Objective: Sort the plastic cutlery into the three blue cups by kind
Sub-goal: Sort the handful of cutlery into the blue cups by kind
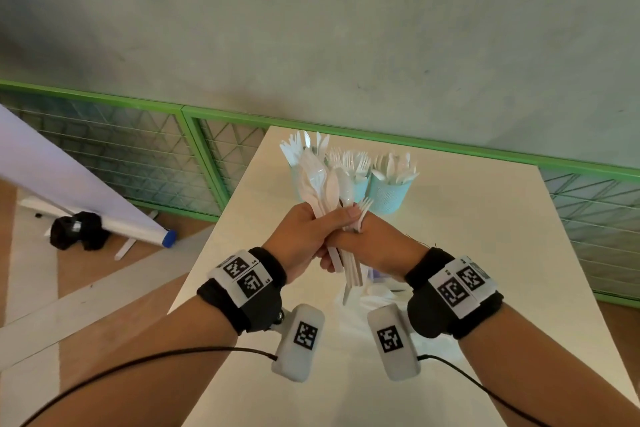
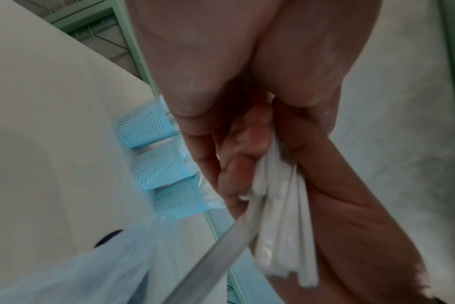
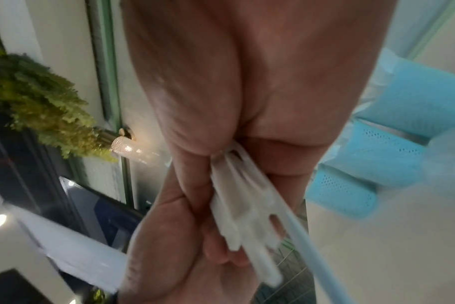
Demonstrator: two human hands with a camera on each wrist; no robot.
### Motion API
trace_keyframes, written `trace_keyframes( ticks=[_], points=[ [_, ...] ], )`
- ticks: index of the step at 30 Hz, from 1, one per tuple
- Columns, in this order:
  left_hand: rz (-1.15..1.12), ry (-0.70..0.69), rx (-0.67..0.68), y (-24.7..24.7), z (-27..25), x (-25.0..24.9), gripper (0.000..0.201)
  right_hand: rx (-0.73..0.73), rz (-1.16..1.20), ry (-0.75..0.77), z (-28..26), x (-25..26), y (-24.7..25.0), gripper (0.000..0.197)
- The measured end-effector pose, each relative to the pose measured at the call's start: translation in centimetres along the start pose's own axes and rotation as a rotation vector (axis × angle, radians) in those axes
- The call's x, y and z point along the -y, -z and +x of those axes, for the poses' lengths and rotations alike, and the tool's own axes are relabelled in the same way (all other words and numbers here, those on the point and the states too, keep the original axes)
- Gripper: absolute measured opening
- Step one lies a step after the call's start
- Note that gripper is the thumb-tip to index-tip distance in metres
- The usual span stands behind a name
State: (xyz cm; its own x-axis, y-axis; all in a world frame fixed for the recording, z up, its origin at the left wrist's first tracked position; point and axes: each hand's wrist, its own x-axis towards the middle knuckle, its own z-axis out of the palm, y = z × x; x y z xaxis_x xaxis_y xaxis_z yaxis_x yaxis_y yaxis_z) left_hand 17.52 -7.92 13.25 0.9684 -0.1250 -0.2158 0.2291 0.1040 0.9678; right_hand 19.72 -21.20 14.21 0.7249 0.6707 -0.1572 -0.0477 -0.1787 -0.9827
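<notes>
My left hand point(image 1: 304, 229) grips a bundle of white plastic cutlery point(image 1: 323, 184) upright above the table, with fork, spoon and knife heads fanning out on top. The left wrist view shows its fingers point(image 2: 229, 174) curled round the handles point(image 2: 281, 236). My right hand point(image 1: 381, 246) presses against the left and grips a fork point(image 1: 364, 206) whose tines stick up beside the left thumb. Three blue mesh cups stand at the table's far side: the left cup point(image 1: 294, 177) with knives, the middle cup point(image 1: 362, 185) with forks, the right cup point(image 1: 389, 196) with spoons.
A thin clear plastic bag point(image 1: 367, 298) with some cutlery lies on the white table point(image 1: 485, 253) under my hands. A green mesh fence point(image 1: 138, 149) runs behind the table. A rolled banner stand point(image 1: 131, 225) lies on the floor to the left.
</notes>
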Motion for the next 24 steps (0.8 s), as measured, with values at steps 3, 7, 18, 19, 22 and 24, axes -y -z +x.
trace_keyframes(
  ticks=[3, 7, 18, 19, 22, 24],
  points=[
    [0.017, -0.022, -0.025, 1.1, 0.3, 0.3, 0.023, 0.074, 0.151, -0.043, 0.7, 0.1, -0.6, 0.022],
    [0.008, -0.019, -0.055, 2.8, 1.1, 0.9, 0.028, 0.116, 0.437, -0.101, 1.6, -0.5, -1.0, 0.031],
    [-0.158, 0.003, -0.129, 5.7, 3.5, 1.8, 0.022, 0.018, 0.234, -0.272, 3.7, -1.4, -0.5, 0.022],
    [-0.195, -0.002, -0.166, 6.2, 3.9, 1.7, 0.019, -0.043, 0.085, -0.32, 4.0, -1.4, -0.1, 0.022],
    [-0.288, -0.005, -0.176, 7.7, 5.0, 1.6, 0.017, -0.291, -0.023, -0.312, 5.2, -0.9, 1.8, 0.03],
    [-0.301, 0.018, -0.147, 8.4, 5.6, 1.8, 0.013, -0.478, -0.006, -0.26, 6.7, -0.4, 3.6, 0.032]
  ],
)
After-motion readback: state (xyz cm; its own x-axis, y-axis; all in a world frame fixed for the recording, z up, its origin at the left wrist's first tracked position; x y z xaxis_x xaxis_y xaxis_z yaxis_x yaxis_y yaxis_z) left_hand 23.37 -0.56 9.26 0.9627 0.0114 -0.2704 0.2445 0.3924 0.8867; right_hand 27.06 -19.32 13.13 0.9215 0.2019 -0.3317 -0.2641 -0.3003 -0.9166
